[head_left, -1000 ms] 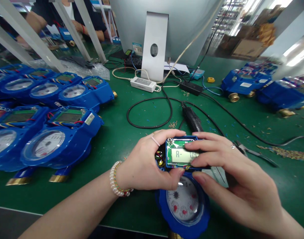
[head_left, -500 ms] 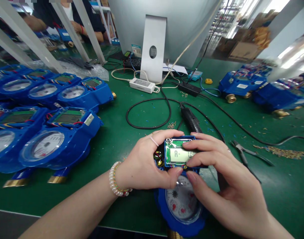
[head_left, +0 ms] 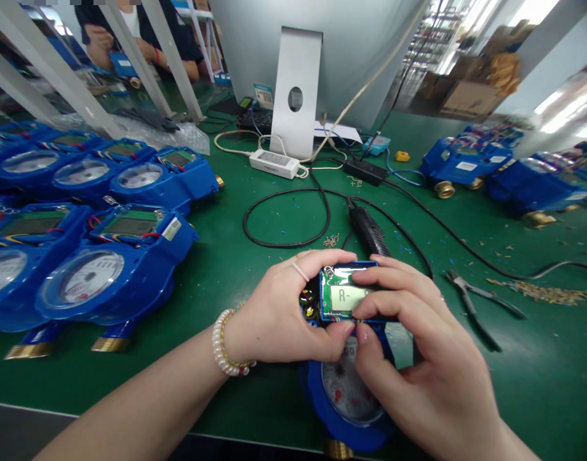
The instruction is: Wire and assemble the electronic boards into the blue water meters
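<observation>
A blue water meter [head_left: 341,410] lies at the near edge of the green table, its round dial toward me. Above the dial sits a green display board [head_left: 344,296] whose screen reads "A-". My left hand [head_left: 278,314], with a pearl bracelet on the wrist, wraps the board's left side, thumb under its lower edge. My right hand [head_left: 418,358] curls over the board's right side, fingers across the screen and thumb at the lower edge beside my left thumb. Both hands press on the board.
Several blue water meters [head_left: 96,282] crowd the left; more meters [head_left: 466,166] lie at far right. A black corded tool [head_left: 370,234], pliers [head_left: 470,301], loose screws [head_left: 547,293], cables and a white power adapter [head_left: 276,162] lie behind. A monitor stand [head_left: 296,89] rises at the back. Another person's hands [head_left: 144,48] work at far left.
My right hand has slid leftward and nearer, its thumb now meeting my left thumb below the board and covering more of the dial. The meter has barely moved.
</observation>
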`<control>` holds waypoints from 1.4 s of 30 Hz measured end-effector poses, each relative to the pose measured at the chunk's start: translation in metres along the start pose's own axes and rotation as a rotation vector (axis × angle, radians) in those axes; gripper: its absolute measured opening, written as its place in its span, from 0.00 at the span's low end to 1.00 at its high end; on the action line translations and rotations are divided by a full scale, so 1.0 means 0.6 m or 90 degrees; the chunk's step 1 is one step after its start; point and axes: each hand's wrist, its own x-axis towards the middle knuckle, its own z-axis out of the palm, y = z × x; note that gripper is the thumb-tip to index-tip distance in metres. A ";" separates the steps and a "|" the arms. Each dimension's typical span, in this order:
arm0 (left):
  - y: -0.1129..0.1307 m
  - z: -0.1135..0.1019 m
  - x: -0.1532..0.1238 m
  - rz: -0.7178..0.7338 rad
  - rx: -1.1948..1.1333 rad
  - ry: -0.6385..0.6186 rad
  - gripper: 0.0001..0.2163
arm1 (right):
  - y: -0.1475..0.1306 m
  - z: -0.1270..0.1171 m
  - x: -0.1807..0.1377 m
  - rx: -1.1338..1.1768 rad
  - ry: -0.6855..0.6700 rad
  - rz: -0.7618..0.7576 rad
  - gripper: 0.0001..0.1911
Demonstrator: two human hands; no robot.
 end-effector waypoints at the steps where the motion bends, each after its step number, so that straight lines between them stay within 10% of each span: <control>1: 0.000 0.000 0.000 -0.001 -0.004 -0.001 0.31 | 0.000 0.002 0.000 -0.004 0.004 -0.001 0.07; 42: 0.000 -0.004 0.002 -0.028 -0.035 -0.032 0.30 | 0.001 -0.009 0.001 0.096 -0.020 0.083 0.06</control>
